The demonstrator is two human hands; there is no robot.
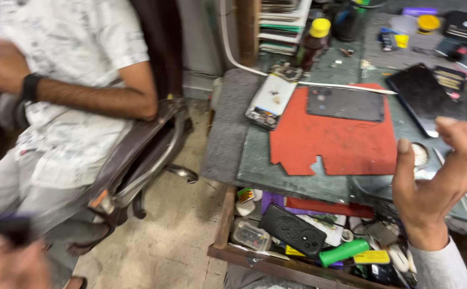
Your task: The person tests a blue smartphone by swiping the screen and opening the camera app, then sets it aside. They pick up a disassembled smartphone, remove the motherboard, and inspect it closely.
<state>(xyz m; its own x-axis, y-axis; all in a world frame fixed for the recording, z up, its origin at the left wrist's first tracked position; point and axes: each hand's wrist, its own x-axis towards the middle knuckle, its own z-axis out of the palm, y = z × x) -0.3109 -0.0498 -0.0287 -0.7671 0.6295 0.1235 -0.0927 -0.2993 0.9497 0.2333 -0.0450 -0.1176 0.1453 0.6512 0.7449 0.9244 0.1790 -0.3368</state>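
1. Head view: my right hand (439,182) is raised over the near right edge of the workbench (292,179), palm toward me, fingers (404,160) loosely curled and spread, with nothing in it
2. My left hand (6,262) sits blurred in the lower left corner, and a dark flat object (3,227) shows at its top edge; I cannot tell whether the hand grips it or how far the fingers close
3. Nearest my right hand is a black phone (423,96) lying flat on the bench, just above the fingertips and apart from them
4. A red mat (335,142) lies left of that hand, with a dark phone back panel (346,103) on its far part
5. Below the hand an open drawer (255,257) holds a black phone case (292,229) and a green cylinder (345,251)
6. Another person sits in a brown chair (137,160) at left, wearing a black wristband (29,87)
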